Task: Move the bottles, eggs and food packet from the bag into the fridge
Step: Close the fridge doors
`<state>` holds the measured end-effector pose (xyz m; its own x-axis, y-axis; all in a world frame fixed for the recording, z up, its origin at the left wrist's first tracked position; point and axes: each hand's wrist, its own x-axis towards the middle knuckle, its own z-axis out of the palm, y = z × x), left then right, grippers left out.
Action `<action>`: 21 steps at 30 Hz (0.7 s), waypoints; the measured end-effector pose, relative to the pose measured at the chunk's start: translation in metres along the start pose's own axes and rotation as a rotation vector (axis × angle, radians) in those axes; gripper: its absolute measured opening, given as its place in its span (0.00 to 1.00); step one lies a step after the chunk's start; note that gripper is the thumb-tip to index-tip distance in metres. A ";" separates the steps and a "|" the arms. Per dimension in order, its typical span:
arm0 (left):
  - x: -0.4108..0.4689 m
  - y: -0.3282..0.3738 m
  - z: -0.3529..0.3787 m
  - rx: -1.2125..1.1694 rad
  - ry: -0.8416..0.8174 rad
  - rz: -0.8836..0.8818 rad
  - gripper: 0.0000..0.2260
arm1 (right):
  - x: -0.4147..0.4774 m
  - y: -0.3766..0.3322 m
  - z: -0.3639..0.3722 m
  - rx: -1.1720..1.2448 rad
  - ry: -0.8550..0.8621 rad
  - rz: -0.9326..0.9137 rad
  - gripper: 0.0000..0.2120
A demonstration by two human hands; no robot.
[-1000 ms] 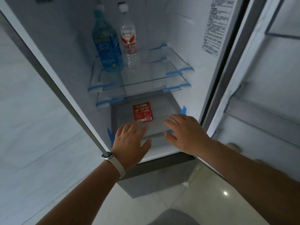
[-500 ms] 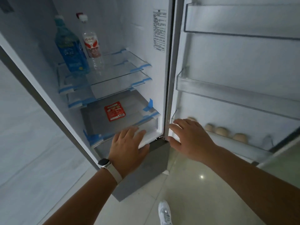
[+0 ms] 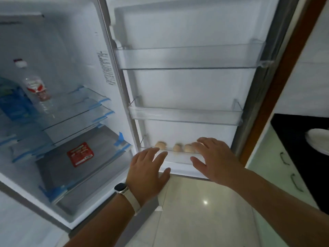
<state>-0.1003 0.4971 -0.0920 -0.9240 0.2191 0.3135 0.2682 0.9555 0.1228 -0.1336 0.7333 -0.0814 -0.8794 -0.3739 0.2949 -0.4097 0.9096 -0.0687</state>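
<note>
The fridge stands open. A blue bottle [image 3: 13, 104] and a clear bottle with a red label [image 3: 36, 88] stand on the upper glass shelf at the left. The red food packet [image 3: 80, 154] lies flat on the grey cover of the bottom drawer. Three pale eggs [image 3: 178, 147] sit in the lowest door rack [image 3: 178, 157]. My left hand [image 3: 147, 171], a watch on its wrist, hovers empty with fingers spread in front of that rack. My right hand [image 3: 216, 157] is also empty and spread, partly covering the rightmost egg.
Two empty clear door racks [image 3: 187, 114] hang above the eggs. A brown door frame [image 3: 277, 97] runs along the fridge door's right edge. A dark counter with a white object [image 3: 318, 141] and green cabinet drawers [image 3: 277, 166] stand at the right. Glossy floor tiles lie below.
The view has swung right from the fridge interior to the door. Both hands moved from the bottom drawer front over to the lowest door rack with the eggs.
</note>
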 end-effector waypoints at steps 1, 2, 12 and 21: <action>0.009 0.010 0.000 -0.001 0.016 0.021 0.23 | -0.002 0.012 -0.002 0.003 0.021 0.015 0.22; 0.018 0.021 0.001 -0.003 0.029 0.038 0.23 | -0.003 0.025 -0.004 0.011 0.047 0.023 0.22; 0.113 0.159 0.014 0.010 0.227 0.221 0.22 | -0.023 0.167 -0.035 0.116 0.147 0.056 0.25; 0.181 0.242 0.025 0.093 0.273 0.159 0.24 | 0.000 0.269 -0.035 0.299 0.225 -0.014 0.27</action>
<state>-0.2096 0.7726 -0.0292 -0.7616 0.3182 0.5645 0.3658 0.9302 -0.0307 -0.2349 0.9841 -0.0665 -0.8114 -0.3068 0.4975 -0.5035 0.7992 -0.3283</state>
